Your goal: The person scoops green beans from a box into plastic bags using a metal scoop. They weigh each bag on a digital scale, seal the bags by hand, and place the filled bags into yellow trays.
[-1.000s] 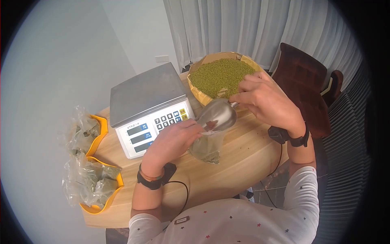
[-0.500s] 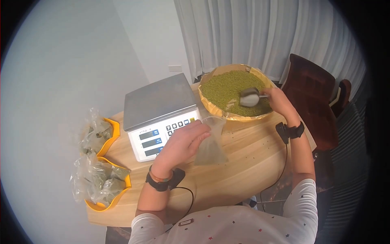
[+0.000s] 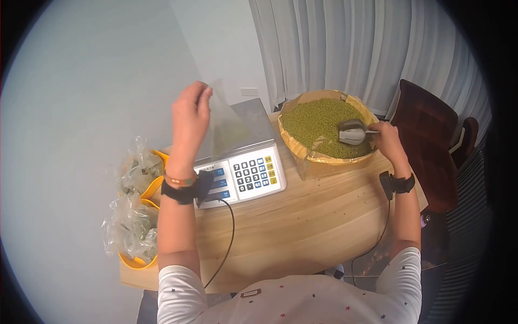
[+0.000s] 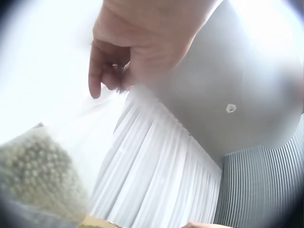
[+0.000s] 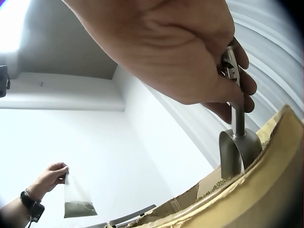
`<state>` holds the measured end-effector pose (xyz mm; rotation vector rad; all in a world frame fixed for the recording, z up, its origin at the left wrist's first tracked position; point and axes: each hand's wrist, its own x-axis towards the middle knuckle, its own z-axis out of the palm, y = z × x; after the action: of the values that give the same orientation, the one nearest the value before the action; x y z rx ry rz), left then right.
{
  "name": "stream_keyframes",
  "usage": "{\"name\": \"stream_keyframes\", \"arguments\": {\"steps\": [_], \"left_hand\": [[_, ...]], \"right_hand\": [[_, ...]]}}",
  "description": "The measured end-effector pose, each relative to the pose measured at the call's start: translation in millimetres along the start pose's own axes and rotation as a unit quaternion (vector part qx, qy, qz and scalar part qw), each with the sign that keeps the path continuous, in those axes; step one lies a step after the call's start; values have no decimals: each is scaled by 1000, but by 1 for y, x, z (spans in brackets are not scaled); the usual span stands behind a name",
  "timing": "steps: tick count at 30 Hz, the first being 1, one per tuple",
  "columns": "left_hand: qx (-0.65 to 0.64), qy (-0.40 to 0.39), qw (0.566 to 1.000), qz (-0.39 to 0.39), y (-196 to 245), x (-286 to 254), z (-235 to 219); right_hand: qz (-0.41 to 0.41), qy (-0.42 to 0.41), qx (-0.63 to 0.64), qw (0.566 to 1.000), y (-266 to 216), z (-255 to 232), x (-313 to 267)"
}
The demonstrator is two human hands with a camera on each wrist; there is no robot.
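My left hand (image 3: 191, 113) pinches the top of a clear plastic bag (image 3: 222, 121), which hangs over the steel platform of a white digital scale (image 3: 229, 197). Small green beans fill the bottom of the bag, seen close in the left wrist view and as a shallow layer (image 5: 80, 209) in the right wrist view. At the right, my right hand (image 3: 389, 141) grips the handle of a metal scoop (image 3: 352, 132). The scoop's bowl rests on the green beans (image 3: 315, 119) in a cardboard box lined with yellow (image 3: 294, 148). My fingers wrap round the handle in the right wrist view.
Two yellow holders (image 3: 135, 263) with knotted clear bags (image 3: 129, 224) stand at the table's left edge. A few stray beans lie on the wooden table (image 3: 307, 232). A brown chair (image 3: 423, 146) stands to the right; cables run from both wrists.
The left hand has lifted the bag from the table in front of the scale up and left over its platform. The right hand has carried the scoop from the bag's mouth back to the bean box.
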<state>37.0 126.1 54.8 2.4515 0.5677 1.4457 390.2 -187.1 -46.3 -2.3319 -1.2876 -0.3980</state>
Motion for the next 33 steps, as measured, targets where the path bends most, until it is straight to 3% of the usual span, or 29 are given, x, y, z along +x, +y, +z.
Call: {"name": "stream_keyframes", "arguments": {"steps": [5,11,13,15,18,22,24,28,31,33], "left_hand": [[62,49,997,14,-46,24,8],[94,14,995,39,-81,26,22],[108,1,993,36,-83,24,22],[77,-60,993,-66,-78,23,21],[120,-43,991,-48,-76,18,18],[177,-24,983,-36,-78,12,12],[175,-4,983,-49,-72,9,6],[185,23,981,-60,-73,-5,2],[185,1,979,-86,-86,-22,-1],[179,-55,975,-116,-105,-34,-1]], "right_hand": [[-50,69,-6,996,5,-21,-1],[-101,88,-12,991,2,-39,-1],[-102,75,-18,992,-3,-43,-3],[-143,41,-60,987,-7,-43,-6],[-176,-15,-88,980,1,-28,-7],[-156,-47,-32,986,4,-25,-15],[-77,-97,-24,992,11,-25,-16],[-50,-122,6,991,11,-29,-18],[-46,-138,-58,988,-3,-38,-24],[-86,-75,-81,990,-14,-41,-27]]}}
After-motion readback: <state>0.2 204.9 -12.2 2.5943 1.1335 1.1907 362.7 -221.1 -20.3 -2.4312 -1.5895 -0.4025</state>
